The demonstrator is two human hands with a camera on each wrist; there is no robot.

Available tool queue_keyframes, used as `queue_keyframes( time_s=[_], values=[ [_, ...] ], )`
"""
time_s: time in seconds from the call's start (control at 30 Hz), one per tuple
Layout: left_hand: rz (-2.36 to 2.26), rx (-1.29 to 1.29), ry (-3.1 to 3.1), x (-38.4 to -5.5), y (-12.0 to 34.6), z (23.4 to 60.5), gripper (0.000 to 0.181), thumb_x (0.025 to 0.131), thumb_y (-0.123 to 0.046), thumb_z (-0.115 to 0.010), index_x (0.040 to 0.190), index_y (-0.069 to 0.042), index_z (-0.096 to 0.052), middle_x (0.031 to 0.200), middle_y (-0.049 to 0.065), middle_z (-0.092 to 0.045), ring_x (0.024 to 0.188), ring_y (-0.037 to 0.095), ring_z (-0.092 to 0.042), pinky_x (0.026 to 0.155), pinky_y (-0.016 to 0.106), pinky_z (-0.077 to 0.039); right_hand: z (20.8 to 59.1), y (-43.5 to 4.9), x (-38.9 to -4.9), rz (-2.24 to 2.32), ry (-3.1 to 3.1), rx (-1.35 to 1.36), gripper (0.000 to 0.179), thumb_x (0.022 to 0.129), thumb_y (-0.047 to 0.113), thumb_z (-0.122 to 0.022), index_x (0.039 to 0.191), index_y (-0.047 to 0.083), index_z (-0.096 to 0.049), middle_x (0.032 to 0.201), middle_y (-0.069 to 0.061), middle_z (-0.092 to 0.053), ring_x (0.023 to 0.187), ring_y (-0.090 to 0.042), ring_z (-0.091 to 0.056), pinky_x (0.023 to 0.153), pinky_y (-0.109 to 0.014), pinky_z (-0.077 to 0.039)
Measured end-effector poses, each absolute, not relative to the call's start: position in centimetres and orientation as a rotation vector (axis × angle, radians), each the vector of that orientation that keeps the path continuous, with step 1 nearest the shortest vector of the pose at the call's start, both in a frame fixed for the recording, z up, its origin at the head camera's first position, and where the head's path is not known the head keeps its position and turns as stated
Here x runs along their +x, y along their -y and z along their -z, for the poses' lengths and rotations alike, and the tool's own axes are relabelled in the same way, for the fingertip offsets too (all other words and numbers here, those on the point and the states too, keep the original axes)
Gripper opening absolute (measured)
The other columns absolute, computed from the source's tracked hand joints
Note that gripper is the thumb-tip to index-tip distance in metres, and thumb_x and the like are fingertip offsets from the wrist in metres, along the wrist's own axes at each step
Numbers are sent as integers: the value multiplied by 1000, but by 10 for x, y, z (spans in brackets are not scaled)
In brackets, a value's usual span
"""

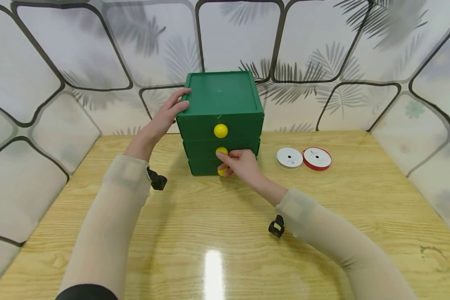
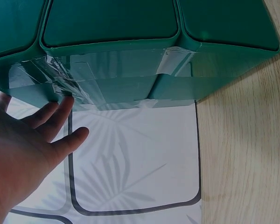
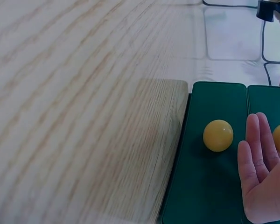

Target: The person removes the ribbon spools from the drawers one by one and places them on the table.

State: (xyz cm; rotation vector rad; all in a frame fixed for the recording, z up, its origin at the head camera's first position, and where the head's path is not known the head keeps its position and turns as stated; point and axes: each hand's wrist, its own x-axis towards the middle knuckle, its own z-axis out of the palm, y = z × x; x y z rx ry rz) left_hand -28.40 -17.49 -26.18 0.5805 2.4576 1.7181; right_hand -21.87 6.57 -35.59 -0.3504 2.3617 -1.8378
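Green plastic three-drawer unit (image 1: 220,93), boxy and smooth, clear tape (image 2: 175,60) along its left side, stands near the middle of the wood-grain table's (image 1: 210,216) back edge. Its front faces the person, the drawers' long axes parallel to that edge. Right hand (image 1: 245,166): thumb and forefinger pinch the round, glossy yellow middle knob (image 1: 222,150). Left hand (image 1: 161,121): fingers spread, at the unit's upper left edge.

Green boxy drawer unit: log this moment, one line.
left hand: touching left side of unit; right hand: on round yellow middle knob; drawers: closed; white-topped spools: right of unit
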Motion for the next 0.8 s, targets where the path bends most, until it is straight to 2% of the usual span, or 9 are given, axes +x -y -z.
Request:
queue_keyframes(
  time_s=[0.33,0.8],
  values=[
    [-1708,572,-2450,-286,175,261,57,103,-40,-38,155,-24,-21,162,4,-7,147,23,-5,110,61,-11,355,-69,-218,1838,-2343,-361,47,95,39,-64,94,-6,-74,79,-11,-73,78,-44,-66,74,-55,-50],
    [-1700,573,-2456,-286,176,262,57,103,-40,-38,156,-23,-21,162,4,-6,147,22,-3,110,62,-10,356,-69,-215,1891,-2263,-346,45,93,37,-67,95,-8,-74,78,-13,-72,79,-49,-64,78,-48,-54]
  ],
)
